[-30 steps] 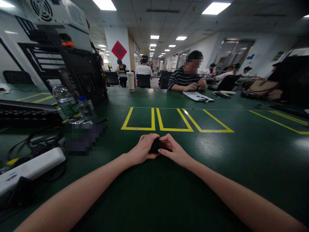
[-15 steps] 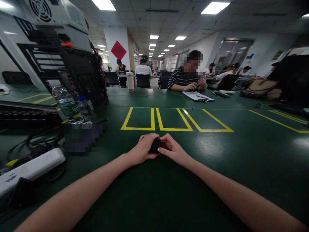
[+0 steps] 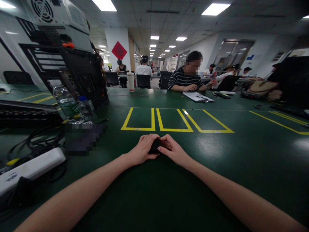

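Observation:
A small, dark, rounded object (image 3: 154, 146) is between my two hands, low over the green table (image 3: 154, 193); its kind is hard to make out. My left hand (image 3: 144, 148) wraps over its left side, with the thumb along the near edge. From the right, my right hand (image 3: 172, 148) meets it with bent fingers, the thumb and fingertips pressing on its right side. Much of the object is hidden behind the fingers. Just beyond the hands lie rectangles of yellow tape (image 3: 173, 130) on the tabletop.
At the left are a white power strip (image 3: 31, 167), tangled black cables, water bottles (image 3: 67, 104) and a computer case with exposed parts (image 3: 84, 77). A white cup (image 3: 130, 81) stands at the far edge. Opposite, a person in a striped top (image 3: 183, 79) sits by a clipboard (image 3: 198, 96).
Both my hands keep their place on the dark object. Across the table, the seated person has moved one hand from near the face out to the right.

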A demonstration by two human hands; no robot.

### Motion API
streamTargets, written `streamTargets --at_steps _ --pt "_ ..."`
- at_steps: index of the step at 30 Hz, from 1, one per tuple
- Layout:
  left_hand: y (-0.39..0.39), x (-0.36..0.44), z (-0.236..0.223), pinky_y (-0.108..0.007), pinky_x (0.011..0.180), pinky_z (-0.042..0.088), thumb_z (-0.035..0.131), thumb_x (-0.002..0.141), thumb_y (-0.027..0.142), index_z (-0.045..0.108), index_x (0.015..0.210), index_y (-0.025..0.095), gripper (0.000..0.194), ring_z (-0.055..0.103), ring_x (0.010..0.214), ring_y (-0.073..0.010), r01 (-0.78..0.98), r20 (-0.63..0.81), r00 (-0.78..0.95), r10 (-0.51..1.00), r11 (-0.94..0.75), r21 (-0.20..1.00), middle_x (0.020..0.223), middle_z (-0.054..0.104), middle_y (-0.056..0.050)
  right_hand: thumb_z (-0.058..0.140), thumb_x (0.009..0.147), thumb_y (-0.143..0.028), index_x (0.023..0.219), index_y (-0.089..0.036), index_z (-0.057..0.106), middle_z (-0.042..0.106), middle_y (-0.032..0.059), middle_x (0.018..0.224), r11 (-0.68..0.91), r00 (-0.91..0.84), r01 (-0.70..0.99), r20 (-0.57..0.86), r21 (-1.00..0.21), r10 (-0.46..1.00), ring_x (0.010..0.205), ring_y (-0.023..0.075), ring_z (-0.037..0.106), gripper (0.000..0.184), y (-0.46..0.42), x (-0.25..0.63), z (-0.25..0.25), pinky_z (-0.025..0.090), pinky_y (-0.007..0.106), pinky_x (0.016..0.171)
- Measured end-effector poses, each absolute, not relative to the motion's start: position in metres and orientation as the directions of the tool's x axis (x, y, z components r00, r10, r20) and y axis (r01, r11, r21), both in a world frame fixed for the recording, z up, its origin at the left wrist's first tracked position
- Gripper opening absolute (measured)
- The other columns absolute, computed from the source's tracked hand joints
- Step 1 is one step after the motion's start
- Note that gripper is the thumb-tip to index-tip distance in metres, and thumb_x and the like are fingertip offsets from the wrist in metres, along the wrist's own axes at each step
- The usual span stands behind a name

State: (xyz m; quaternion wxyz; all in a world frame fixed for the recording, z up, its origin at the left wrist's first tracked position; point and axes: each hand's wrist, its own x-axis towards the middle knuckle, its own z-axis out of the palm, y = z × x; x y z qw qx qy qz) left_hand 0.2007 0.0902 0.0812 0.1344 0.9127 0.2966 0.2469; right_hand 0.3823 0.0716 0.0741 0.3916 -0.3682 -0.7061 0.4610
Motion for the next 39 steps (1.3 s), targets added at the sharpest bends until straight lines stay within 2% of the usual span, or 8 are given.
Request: streamTargets --at_steps 6,13,18,21,27,34,39 --pt "0.0898 0.2013 0.0817 -0.039 0.094 0.028 0.06 0.072 0.023 0.026 0.119 0.022 0.057 0.043 0.106 -0.022 0.474 0.375 0.699 0.609 -0.787 0.395 0.113 0.044 -0.007 0.051 0.08 -0.026 0.09 -0.022 0.048 0.05 0.0007 0.094 0.377 -0.382 0.179 0.289 -0.909 0.878 0.089 0.0159 0.054 0.011 0.0721 0.3818 0.0718 0.047 0.034 0.078" --pt "0.0903 0.2005 0.0811 -0.04 0.094 0.027 0.06 0.072 0.023 0.025 0.119 0.024 0.058 0.043 0.106 -0.0223 0.469 0.372 0.7 0.609 -0.786 0.403 0.113 0.044 -0.006 0.05 0.08 -0.027 0.098 -0.022 0.044 0.052 0.0025 0.096 0.276 -0.398 0.188 0.184 -0.942 0.899 0.089 0.0174 0.055 0.02 0.0716 0.3824 0.0754 0.049 0.036 0.076" --pt "0.0902 0.2009 0.0806 -0.041 0.094 0.028 0.06 0.072 0.023 0.026 0.118 0.025 0.058 0.043 0.107 -0.0236 0.477 0.368 0.698 0.614 -0.783 0.399 0.114 0.044 -0.006 0.054 0.077 -0.022 0.093 -0.023 0.047 0.05 0.0007 0.097 0.391 -0.424 0.192 0.283 -0.9 0.86 0.094 0.0164 0.053 0.018 0.0685 0.3833 0.0779 0.045 0.037 0.085" --pt "0.0902 0.2012 0.081 -0.041 0.093 0.028 0.06 0.071 0.023 0.025 0.119 0.024 0.058 0.043 0.107 -0.0235 0.471 0.375 0.701 0.607 -0.788 0.396 0.114 0.044 -0.006 0.052 0.078 -0.023 0.09 -0.023 0.049 0.049 0.0014 0.098 0.41 -0.395 0.213 0.306 -0.887 0.866 0.095 0.0166 0.052 0.013 0.0686 0.3829 0.0785 0.046 0.036 0.084" --pt "0.0909 0.2018 0.0793 -0.04 0.093 0.029 0.06 0.072 0.023 0.026 0.118 0.023 0.057 0.044 0.105 -0.0226 0.465 0.388 0.696 0.604 -0.791 0.399 0.113 0.045 -0.006 0.052 0.079 -0.025 0.1 -0.023 0.044 0.051 0.0031 0.1 0.307 -0.396 0.212 0.205 -0.928 0.895 0.094 0.0176 0.054 0.023 0.0699 0.382 0.0753 0.047 0.037 0.08" --pt "0.0899 0.2015 0.0814 -0.042 0.093 0.028 0.06 0.071 0.023 0.026 0.118 0.025 0.058 0.044 0.105 -0.0235 0.47 0.369 0.7 0.611 -0.784 0.406 0.113 0.044 -0.006 0.055 0.076 -0.023 0.092 -0.023 0.049 0.05 0.0015 0.098 0.448 -0.4 0.241 0.332 -0.861 0.854 0.094 0.0171 0.051 0.017 0.0697 0.3839 0.0739 0.044 0.038 0.085" --pt "0.0902 0.2012 0.0821 -0.041 0.093 0.029 0.059 0.072 0.023 0.026 0.118 0.024 0.057 0.044 0.106 -0.0234 0.468 0.369 0.702 0.609 -0.785 0.405 0.114 0.044 -0.006 0.053 0.077 -0.022 0.096 -0.023 0.047 0.051 0.0014 0.096 0.396 -0.374 0.215 0.299 -0.893 0.878 0.093 0.0168 0.053 0.02 0.0714 0.3825 0.0739 0.046 0.037 0.083"
